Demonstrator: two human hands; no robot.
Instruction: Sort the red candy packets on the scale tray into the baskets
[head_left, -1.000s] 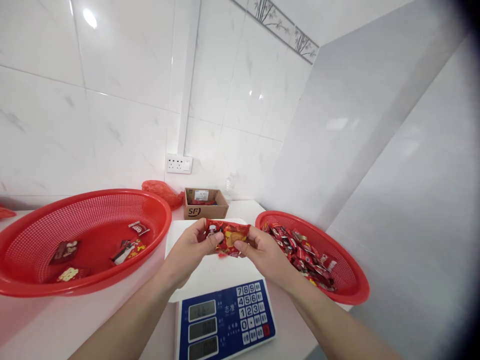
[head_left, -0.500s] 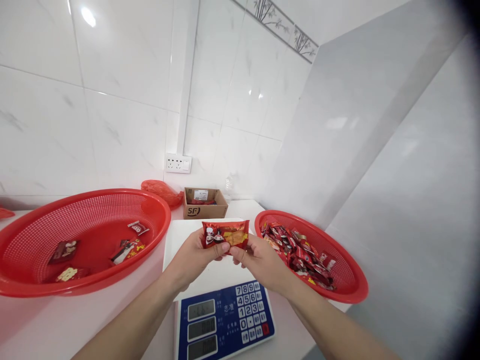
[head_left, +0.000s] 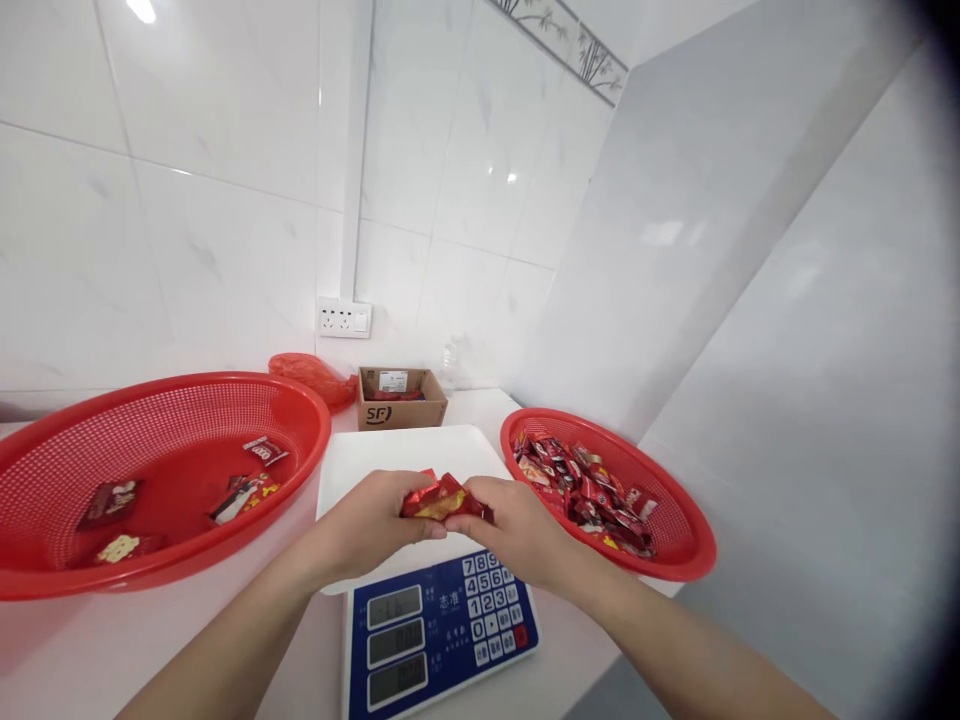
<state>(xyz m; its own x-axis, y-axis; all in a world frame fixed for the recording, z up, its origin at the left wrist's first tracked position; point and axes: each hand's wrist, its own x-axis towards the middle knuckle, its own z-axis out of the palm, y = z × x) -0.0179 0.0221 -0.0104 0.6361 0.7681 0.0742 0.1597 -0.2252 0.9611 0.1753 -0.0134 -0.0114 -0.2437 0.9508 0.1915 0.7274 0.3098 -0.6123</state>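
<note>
Between my two hands is a red and gold snack packet (head_left: 441, 498), its wrapper bunched up in the middle. My left hand (head_left: 382, 525) grips its left end, thumb along the lower edge. At the right end, my right hand (head_left: 510, 525) pinches it the same way. Both hands are above the white pan (head_left: 450, 447) of a digital scale (head_left: 442, 625), whose blue keypad panel faces me. To the right, a red basket (head_left: 694, 525) holds many small wrapped snacks (head_left: 592, 490). The larger red basket (head_left: 300, 400) on the left has several packets (head_left: 251, 498) on its bottom.
Behind the scale stands an open cardboard box (head_left: 401, 413) with red packets inside. A red plastic bag (head_left: 315, 378) lies beside it, and a clear bottle (head_left: 449, 365) is by the wall. A wall socket (head_left: 345, 318) sits above the white table (head_left: 300, 640).
The packet was flat with its printed face showing; now it is crumpled and partly covered by my fingers. My hands have come lower over the pan. The view has shifted slightly.
</note>
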